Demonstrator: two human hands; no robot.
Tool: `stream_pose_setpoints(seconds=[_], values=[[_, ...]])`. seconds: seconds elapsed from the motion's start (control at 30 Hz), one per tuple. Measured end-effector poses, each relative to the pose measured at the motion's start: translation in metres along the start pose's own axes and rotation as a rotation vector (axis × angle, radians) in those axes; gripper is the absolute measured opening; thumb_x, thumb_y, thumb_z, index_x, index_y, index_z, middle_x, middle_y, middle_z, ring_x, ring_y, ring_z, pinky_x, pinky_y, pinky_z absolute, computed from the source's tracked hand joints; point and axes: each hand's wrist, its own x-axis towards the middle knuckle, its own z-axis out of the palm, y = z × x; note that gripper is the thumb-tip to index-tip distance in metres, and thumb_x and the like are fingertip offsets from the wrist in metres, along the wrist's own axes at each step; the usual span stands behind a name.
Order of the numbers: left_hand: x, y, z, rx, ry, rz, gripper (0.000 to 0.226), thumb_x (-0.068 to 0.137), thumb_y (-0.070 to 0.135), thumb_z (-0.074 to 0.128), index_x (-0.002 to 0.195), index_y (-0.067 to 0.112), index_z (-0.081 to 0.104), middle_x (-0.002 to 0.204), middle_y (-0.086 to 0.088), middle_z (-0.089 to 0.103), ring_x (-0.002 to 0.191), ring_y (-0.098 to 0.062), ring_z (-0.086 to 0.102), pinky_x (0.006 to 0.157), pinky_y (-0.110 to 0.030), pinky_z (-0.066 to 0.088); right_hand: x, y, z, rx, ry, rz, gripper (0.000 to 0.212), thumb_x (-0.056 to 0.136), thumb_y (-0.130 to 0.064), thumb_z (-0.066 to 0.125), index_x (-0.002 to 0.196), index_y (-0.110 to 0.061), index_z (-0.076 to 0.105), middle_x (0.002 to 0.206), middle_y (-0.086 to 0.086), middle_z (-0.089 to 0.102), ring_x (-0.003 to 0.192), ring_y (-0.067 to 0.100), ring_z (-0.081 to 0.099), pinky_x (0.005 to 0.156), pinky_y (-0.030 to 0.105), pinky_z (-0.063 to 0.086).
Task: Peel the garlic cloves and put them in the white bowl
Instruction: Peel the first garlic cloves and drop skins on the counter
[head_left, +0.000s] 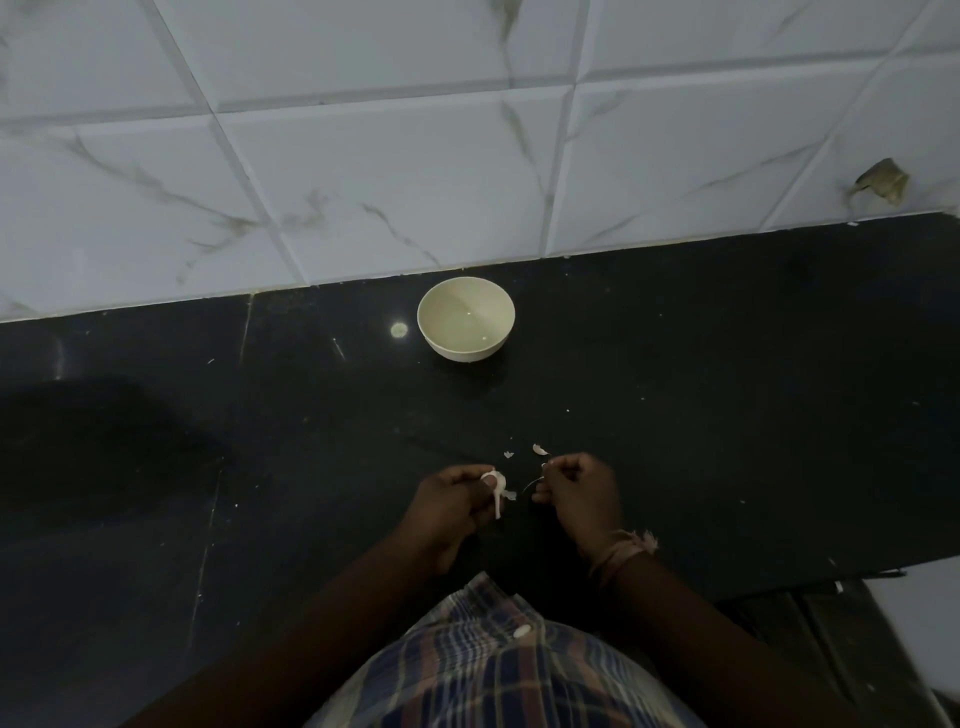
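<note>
My left hand (451, 503) holds a pale garlic clove (492, 477) between thumb and fingers, with a strip of loose skin (498, 501) hanging down from it. A short way to its right, my right hand (579, 491) has its fingers curled, and its fingertips seem to pinch a thin bit of skin, hard to make out in the dim light. The white bowl (466, 318) stands upright farther back on the black counter, near the wall, and looks empty.
Small scraps of garlic skin (539, 449) lie on the black counter (727, 389) just beyond my hands. A white marbled tile wall (363, 156) rises behind the bowl. The counter's front edge drops off at the right (857, 574).
</note>
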Motion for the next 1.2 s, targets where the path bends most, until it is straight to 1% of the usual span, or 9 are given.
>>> stream_pose_setpoints(seconds=[0.13, 0.23, 0.37, 0.47, 0.6, 0.73, 0.8, 0.97, 1.2], values=[[0.0, 0.0, -0.001, 0.008, -0.002, -0.015, 0.024, 0.1, 0.0, 0.058, 0.123, -0.001, 0.064, 0.11, -0.014, 0.072, 0.095, -0.021, 0.07, 0.073, -0.028, 0.06, 0.01, 0.003, 0.003, -0.154, 0.021, -0.063, 0.005, 0.1, -0.013, 0.061, 0.099, -0.012, 0.066, 0.08, 0.003, 0.071, 0.06, 0.009, 0.07, 0.061, 0.023, 0.054], [0.0, 0.002, 0.0, 0.008, -0.016, -0.016, 0.024, 0.1, 0.0, 0.057, 0.124, -0.001, 0.063, 0.112, -0.014, 0.071, 0.097, -0.021, 0.069, 0.074, -0.028, 0.06, 0.014, 0.0, 0.004, -0.189, 0.045, -0.092, 0.009, 0.099, -0.012, 0.061, 0.093, -0.017, 0.065, 0.079, 0.004, 0.071, 0.06, 0.011, 0.069, 0.059, 0.022, 0.052], [0.0, 0.002, 0.004, 0.004, -0.018, -0.015, 0.026, 0.1, -0.001, 0.058, 0.125, -0.001, 0.063, 0.118, -0.018, 0.07, 0.098, -0.022, 0.069, 0.074, -0.028, 0.06, 0.018, 0.004, 0.001, -0.189, 0.074, -0.075, 0.014, 0.101, -0.011, 0.059, 0.099, -0.012, 0.072, 0.08, 0.001, 0.071, 0.063, 0.012, 0.069, 0.06, 0.022, 0.054], [0.0, 0.0, 0.005, -0.003, -0.023, -0.012, 0.026, 0.1, -0.001, 0.057, 0.125, -0.002, 0.063, 0.112, -0.015, 0.072, 0.096, -0.021, 0.07, 0.073, -0.027, 0.06, 0.017, 0.007, -0.001, -0.13, 0.112, -0.038, 0.017, 0.101, -0.008, 0.056, 0.103, -0.008, 0.072, 0.081, 0.0, 0.069, 0.062, 0.013, 0.068, 0.066, 0.03, 0.059], [-0.003, -0.001, 0.005, -0.008, -0.037, -0.008, 0.025, 0.101, -0.001, 0.055, 0.125, 0.0, 0.063, 0.112, -0.013, 0.071, 0.1, -0.021, 0.069, 0.078, -0.028, 0.059, -0.001, 0.005, -0.007, -0.115, 0.149, -0.043, 0.013, 0.102, -0.012, 0.055, 0.099, -0.015, 0.067, 0.083, 0.002, 0.069, 0.063, 0.011, 0.067, 0.057, 0.02, 0.049], [-0.007, -0.001, 0.004, -0.038, -0.052, 0.015, 0.025, 0.102, -0.001, 0.053, 0.123, 0.005, 0.066, 0.114, -0.012, 0.073, 0.106, -0.024, 0.07, 0.081, -0.03, 0.059, -0.025, 0.003, -0.001, -0.211, 0.063, -0.2, 0.011, 0.099, -0.019, 0.062, 0.108, -0.025, 0.064, 0.099, -0.011, 0.065, 0.091, 0.004, 0.063, 0.082, 0.028, 0.056], [-0.01, 0.0, 0.004, -0.062, -0.069, 0.034, 0.024, 0.102, -0.001, 0.053, 0.12, 0.006, 0.067, 0.111, -0.012, 0.076, 0.1, -0.022, 0.073, 0.076, -0.029, 0.06, -0.033, -0.002, 0.007, -0.242, 0.012, -0.295, 0.016, 0.098, -0.021, 0.063, 0.112, -0.028, 0.065, 0.104, -0.016, 0.062, 0.099, 0.001, 0.06, 0.088, 0.024, 0.052], [-0.017, 0.002, 0.003, -0.118, -0.122, 0.111, 0.024, 0.102, 0.0, 0.054, 0.122, 0.003, 0.066, 0.114, -0.019, 0.074, 0.102, -0.03, 0.074, 0.077, -0.035, 0.061, -0.044, -0.014, 0.015, -0.214, -0.093, -0.422, 0.012, 0.098, -0.028, 0.062, 0.108, -0.034, 0.068, 0.108, -0.018, 0.063, 0.099, -0.006, 0.06, 0.083, 0.015, 0.05], [-0.022, 0.004, -0.001, -0.171, -0.127, 0.146, 0.027, 0.101, -0.003, 0.052, 0.124, 0.002, 0.065, 0.112, -0.017, 0.075, 0.097, -0.026, 0.075, 0.074, -0.032, 0.061, -0.045, -0.022, 0.015, -0.117, -0.164, -0.332, 0.01, 0.093, -0.026, 0.071, 0.102, -0.032, 0.071, 0.098, -0.011, 0.072, 0.089, 0.001, 0.068, 0.082, 0.032, 0.061]])
